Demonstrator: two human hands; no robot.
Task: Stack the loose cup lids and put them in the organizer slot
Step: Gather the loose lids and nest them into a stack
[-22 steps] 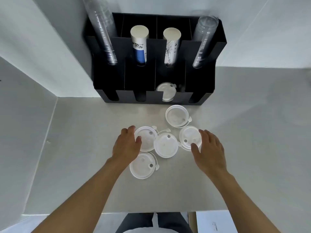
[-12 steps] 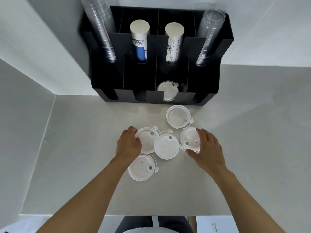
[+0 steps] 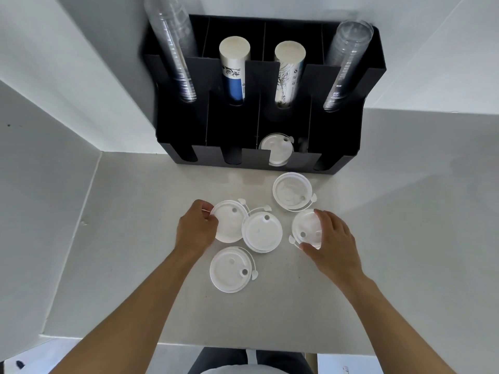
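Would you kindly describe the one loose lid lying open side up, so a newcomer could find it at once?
Start at the black organizer against the wall. Just in front of its lid slot, on the white counter, lies the upturned lid, farthest from the person. Unlike the other loose lids, it shows its hollow underside, and neither hand touches it.

You have five loose white lids on the counter: one at your left fingers, one overlapping it, one nearest you, one closest to the black organizer, and one under your right hand. One more lid sits inside the organizer, so you can count six in all. In the organizer you also have two stacks of clear cups and two stacks of paper cups.
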